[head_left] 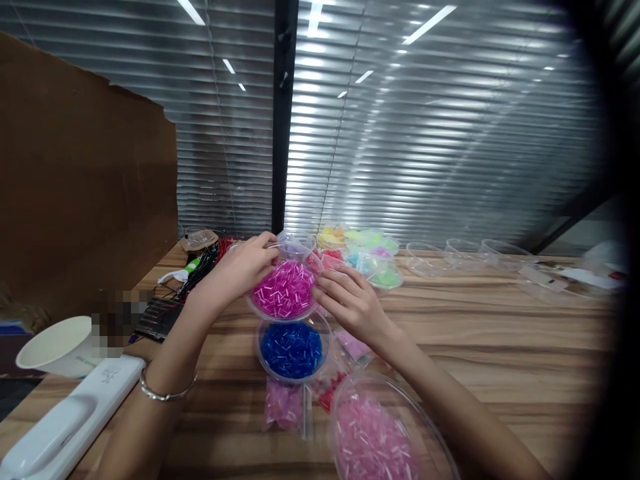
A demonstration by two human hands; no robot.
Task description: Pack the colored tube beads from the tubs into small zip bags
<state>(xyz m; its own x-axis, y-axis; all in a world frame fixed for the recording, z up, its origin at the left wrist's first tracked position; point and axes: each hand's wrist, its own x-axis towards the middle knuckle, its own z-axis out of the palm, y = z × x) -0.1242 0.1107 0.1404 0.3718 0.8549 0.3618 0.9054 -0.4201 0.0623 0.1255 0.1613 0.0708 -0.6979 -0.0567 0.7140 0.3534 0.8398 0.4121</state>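
Note:
My left hand [250, 261] curls over the upper left rim of a clear plastic bowl [257, 308], its fingertips partly hidden. Magenta tube beads [286, 290] fill the bowl. My right hand [350, 301] grips the same bowl's right side with bent fingers. Just below it, nearer to me, stands a clear bowl [327, 347] of dark blue tube beads [291, 350]. A larger clear bowl [435, 433] of pale pink tube beads [373, 440] sits at the bottom, under my right forearm. Behind the magenta beads is another clear bowl [297, 239].
Small bags of pink [284, 405] and red beads [330, 390] lie around the bowls. Bags of coloured beads [373, 257] are at the back, with clear containers [463, 255] to their right. A paper cup [60, 347], a white device [75, 417] and cardboard [90, 180] stand left.

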